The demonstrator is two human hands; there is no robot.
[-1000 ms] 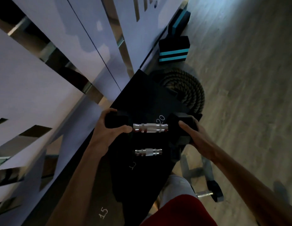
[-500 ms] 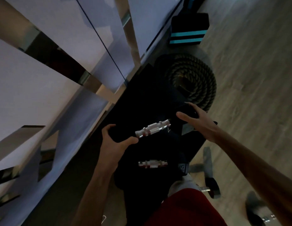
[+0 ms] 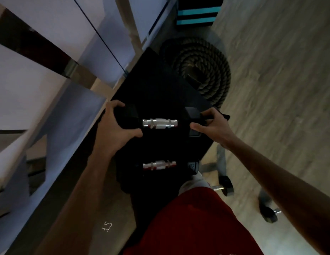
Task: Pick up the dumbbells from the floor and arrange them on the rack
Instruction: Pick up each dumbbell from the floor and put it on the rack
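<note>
A black dumbbell with a silver handle point(image 3: 160, 123) lies level across the top of the dark rack point(image 3: 156, 85). My left hand point(image 3: 118, 127) grips its left head and my right hand point(image 3: 211, 125) grips its right head. Just nearer to me, a second dumbbell point(image 3: 159, 165) with the same silver handle rests on the rack, untouched. Two more black dumbbells lie on the wooden floor at the right: one point(image 3: 225, 185) beside the rack's foot, another point(image 3: 270, 214) partly hidden under my right forearm.
A coiled thick rope point(image 3: 201, 63) lies on the floor beyond the rack. A black block with teal stripes point(image 3: 197, 16) stands further back. A white and mirrored wall point(image 3: 40, 89) runs along the left. My red shorts point(image 3: 193, 223) fill the bottom centre.
The far dumbbell was tilted half a second ago with my right hand barely touching; now it lies level and both hands clasp its heads. The view has shifted slightly.
</note>
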